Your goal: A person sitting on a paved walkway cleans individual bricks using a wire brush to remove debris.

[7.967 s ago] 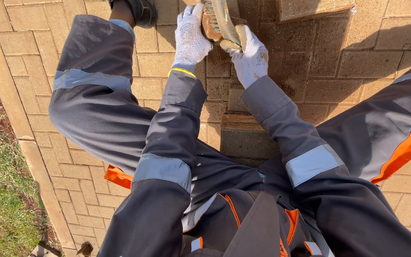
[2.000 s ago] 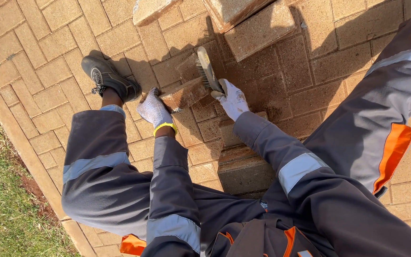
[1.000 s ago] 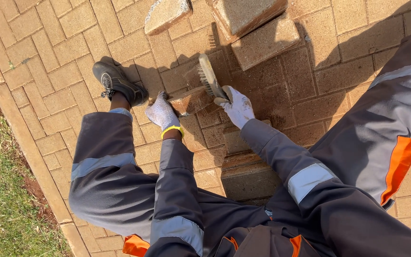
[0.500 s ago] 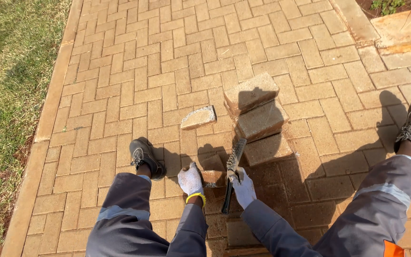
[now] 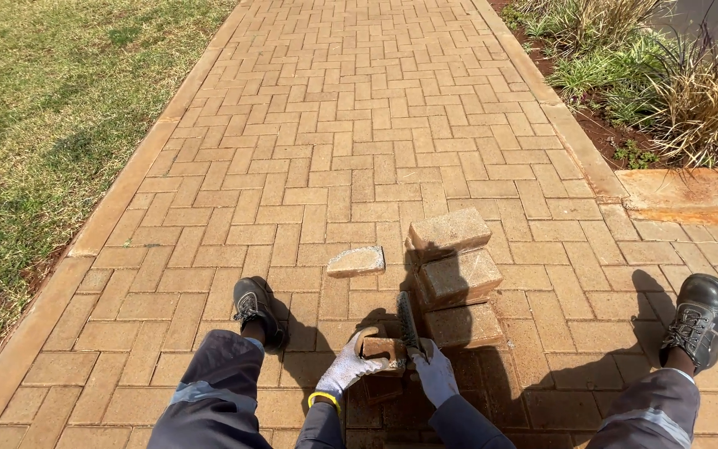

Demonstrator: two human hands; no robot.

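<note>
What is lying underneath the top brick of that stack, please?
The top tan paving brick rests on two more stacked tan bricks, the lowest on the brick paving. Their hidden faces cannot be seen.

Loose paver (image 5: 356, 261) lies beside stacked bricks (image 5: 455, 278)

We sit with legs spread and both gloved hands close together low in front, left hand (image 5: 349, 364) curled in a grip, right hand (image 5: 434, 370) clenched beside it.
</note>
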